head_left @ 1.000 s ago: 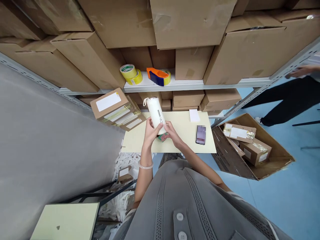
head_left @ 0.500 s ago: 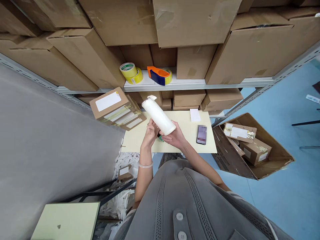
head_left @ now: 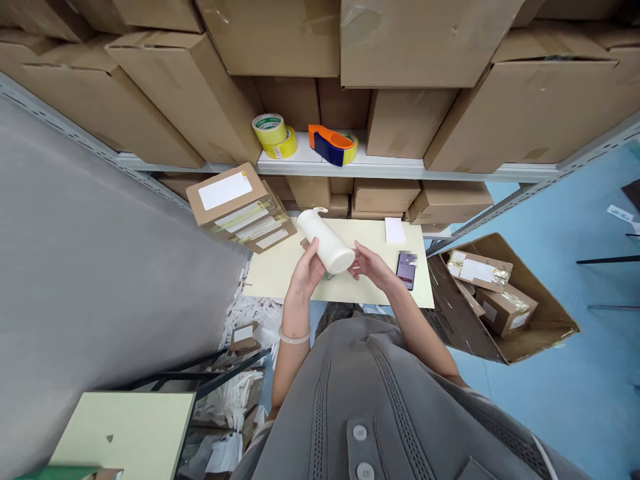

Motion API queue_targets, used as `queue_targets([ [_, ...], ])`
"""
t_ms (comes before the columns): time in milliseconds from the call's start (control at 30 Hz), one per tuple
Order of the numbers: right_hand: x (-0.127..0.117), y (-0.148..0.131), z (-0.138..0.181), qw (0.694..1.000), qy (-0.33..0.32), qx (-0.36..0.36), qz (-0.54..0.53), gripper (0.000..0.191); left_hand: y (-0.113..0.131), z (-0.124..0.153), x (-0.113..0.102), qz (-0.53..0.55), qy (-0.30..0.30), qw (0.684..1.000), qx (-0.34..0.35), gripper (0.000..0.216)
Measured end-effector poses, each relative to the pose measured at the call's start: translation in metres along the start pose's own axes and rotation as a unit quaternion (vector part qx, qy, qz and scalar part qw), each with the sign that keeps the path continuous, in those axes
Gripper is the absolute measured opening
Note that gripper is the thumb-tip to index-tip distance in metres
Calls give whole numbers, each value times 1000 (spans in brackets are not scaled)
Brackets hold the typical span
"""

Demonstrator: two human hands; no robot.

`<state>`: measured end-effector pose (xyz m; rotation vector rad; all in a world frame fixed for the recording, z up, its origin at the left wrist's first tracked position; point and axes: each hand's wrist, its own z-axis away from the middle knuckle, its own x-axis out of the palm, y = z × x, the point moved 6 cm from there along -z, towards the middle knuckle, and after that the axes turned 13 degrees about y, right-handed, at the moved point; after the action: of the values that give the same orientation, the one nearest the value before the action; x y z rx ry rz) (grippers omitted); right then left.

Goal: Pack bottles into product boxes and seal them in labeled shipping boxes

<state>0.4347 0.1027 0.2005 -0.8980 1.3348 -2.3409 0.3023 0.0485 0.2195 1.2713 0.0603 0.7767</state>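
A white bottle point(head_left: 326, 241) with a small loop at its top end is held tilted above the pale table point(head_left: 265, 277). My left hand point(head_left: 306, 272) is closed around its side, thumb along the body. My right hand point(head_left: 371, 267) is just by the bottle's base, fingers apart and not gripping it; whether a fingertip touches the base I cannot tell. A small green thing point(head_left: 327, 275) shows partly beneath the bottle, mostly hidden. To the right of my right hand lies a phone point(head_left: 406, 272), with a white paper point(head_left: 395, 230) behind it.
Stacked labelled cartons point(head_left: 235, 207) stand at the table's left. Yellow tape rolls point(head_left: 275, 135) and an orange and blue tape dispenser point(head_left: 333, 145) sit on the shelf point(head_left: 390, 168) among brown boxes. A large open carton point(head_left: 505, 347) with parcels is at the right.
My right hand has let go of the bottle's base and moved right. My left hand has shifted to grip the bottle's side. The bottle has turned slightly.
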Motion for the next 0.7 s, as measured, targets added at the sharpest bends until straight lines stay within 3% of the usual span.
queue_targets([
  [100,-35,-26,7,978,148,-116,94,47,-3,9,-2,-57,11,998,35,55],
  [233,-55,-72,30,888,281,-282,231,51,-11,21,10,-230,28,962,144,64],
  [367,-44,-89,38,841,262,-319,350,69,-22,33,39,-431,27,858,279,65],
  [467,-41,-83,35,819,260,-314,405,71,-32,38,53,-501,0,796,339,64],
  [567,-41,-74,28,810,278,-304,417,63,-36,35,42,-510,0,781,360,64],
  [700,-26,-73,18,806,286,-330,400,57,-36,19,-11,-472,71,815,328,63],
])
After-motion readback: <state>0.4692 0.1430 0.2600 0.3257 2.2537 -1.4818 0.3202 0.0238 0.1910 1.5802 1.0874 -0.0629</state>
